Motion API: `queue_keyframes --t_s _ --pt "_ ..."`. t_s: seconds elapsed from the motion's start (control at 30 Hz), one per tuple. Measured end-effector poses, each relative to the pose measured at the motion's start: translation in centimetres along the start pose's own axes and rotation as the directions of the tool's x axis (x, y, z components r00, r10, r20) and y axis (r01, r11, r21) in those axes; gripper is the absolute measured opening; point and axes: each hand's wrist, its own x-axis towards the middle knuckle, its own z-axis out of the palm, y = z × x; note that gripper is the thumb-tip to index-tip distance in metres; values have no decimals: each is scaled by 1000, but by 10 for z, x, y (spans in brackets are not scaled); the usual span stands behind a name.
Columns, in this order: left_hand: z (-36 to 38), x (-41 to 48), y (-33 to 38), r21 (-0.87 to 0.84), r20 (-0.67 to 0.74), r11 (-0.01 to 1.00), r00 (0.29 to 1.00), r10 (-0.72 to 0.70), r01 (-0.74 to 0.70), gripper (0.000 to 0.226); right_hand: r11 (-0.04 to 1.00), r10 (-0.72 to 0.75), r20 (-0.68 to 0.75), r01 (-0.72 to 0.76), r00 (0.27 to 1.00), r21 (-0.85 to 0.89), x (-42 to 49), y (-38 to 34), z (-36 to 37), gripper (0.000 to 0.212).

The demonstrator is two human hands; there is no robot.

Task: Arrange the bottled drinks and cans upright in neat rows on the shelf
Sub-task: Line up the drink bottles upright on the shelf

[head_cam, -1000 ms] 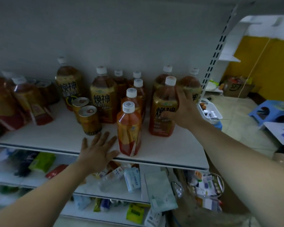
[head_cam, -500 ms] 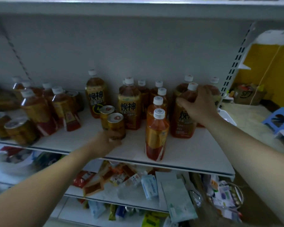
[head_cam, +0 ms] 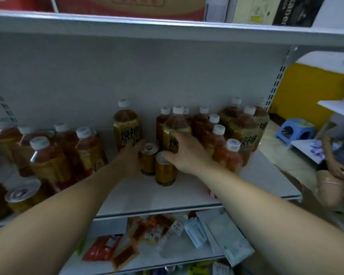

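On the middle shelf point(head_cam: 187, 197), centre: two gold cans, upright and touching, the far can point(head_cam: 148, 158) just behind and left of the near can point(head_cam: 165, 172). Behind them stand the left bottle point(head_cam: 126, 129) and the middle bottle point(head_cam: 176, 126), both tall, upright and white-capped. To the right, small bottles point(head_cam: 218, 135) stand upright in a near-to-far file.

Left hand point(head_cam: 130, 156): fingers stretched out along the far can's left side, tips at the left bottle's foot; no grip shows.

Right hand point(head_cam: 185, 153): cupped, thumb over the near can's top, fingers against the middle bottle's label. The blur hides whether it grips or only touches.

Left end: a loose group point(head_cam: 48, 159) of bottles, some leaning, and a left can point(head_cam: 18, 197) that appears tipped; not yet in rows.

Hazards, as judged:
- The cans touch, so a shove on one likely knocks the other over.
- The right forearm passes just beside the nearest small bottle, and a sideways sweep could topple the file.
- A fallen can could roll off the near edge onto the packets point(head_cam: 147, 235) below.
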Motion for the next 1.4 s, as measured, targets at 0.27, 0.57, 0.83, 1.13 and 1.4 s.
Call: queue_keyframes --t_s 0.27,0.57,0.83,1.13,1.4 --pt "11 -2 10 -570 86 821 992 91 -26 85 972 232 96 -235 968 23 -14 18 74 82" --pt "17 -71 13 -568 -21 822 997 -75 50 68 950 163 57 -173 985 262 -41 27 74 66" --pt "-39 -147 -4 -589 -222 802 933 -284 104 56 828 12 -15 -1 1000 561 -23 -27 77 65" --pt "-91 -241 -90 -559 -231 804 894 -384 201 62 799 -183 87 97 979 594 -34 -131 132 57" --pt "-116 -279 -208 -565 -209 759 835 -509 322 82 820 -135 109 49 985 571 -48 -211 200 54"
